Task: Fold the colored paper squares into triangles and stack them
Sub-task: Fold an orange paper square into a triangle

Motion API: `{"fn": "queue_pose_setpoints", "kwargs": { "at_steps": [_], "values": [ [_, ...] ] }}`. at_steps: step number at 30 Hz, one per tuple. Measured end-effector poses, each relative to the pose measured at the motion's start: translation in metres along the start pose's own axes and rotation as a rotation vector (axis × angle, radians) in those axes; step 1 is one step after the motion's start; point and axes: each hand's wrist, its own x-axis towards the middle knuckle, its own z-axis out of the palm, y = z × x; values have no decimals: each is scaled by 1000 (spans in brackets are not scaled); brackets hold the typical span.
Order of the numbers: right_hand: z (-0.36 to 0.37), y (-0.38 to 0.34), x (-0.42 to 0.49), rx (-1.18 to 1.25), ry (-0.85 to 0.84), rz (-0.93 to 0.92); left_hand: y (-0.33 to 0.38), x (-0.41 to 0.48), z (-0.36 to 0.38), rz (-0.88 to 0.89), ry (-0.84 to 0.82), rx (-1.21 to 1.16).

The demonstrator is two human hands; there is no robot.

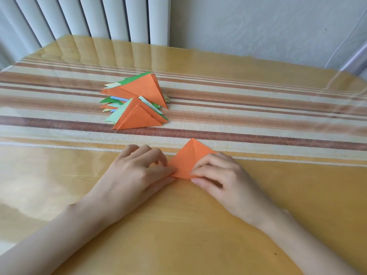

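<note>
An orange paper (pixel 187 158), folded into a small triangle with a crease down its middle, lies on the table in front of me. My left hand (pixel 139 171) touches its left corner with fingertips and thumb, fingers curled. My right hand (pixel 216 175) pinches its lower right edge between thumb and fingers. Farther back sits a loose stack of folded triangles (pixel 137 100), orange on top with green, pale green, blue and cream sheets showing beneath. A smaller orange triangle (pixel 139 118) leans at the front of that stack.
The table (pixel 178 225) wears a yellow cloth with brown and cream stripes under a glossy clear cover. White vertical blinds (pixel 89 16) and a pale wall stand behind the far edge. A chair back (pixel 355 56) shows at the far right.
</note>
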Motion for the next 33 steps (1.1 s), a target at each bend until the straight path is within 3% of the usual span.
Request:
{"fn": "queue_pose_setpoints", "kwargs": {
  "at_steps": [4,9,17,23,28,33],
  "values": [
    [-5,-2,11,257,15,276,-4,-11,-4,-222,11,-204],
    [5,-1,25,-47,46,341,2,-2,-3,-441,104,-390],
    [18,4,34,-178,69,322,8,-4,1,-504,61,-308],
    [22,6,34,-255,85,296,7,-9,-3,-484,0,-308],
    [24,7,35,-272,105,272,13,-18,-6,-249,-20,-140],
    [25,7,33,-290,120,257,14,-20,-5,-196,-22,-81]
  ]
}}
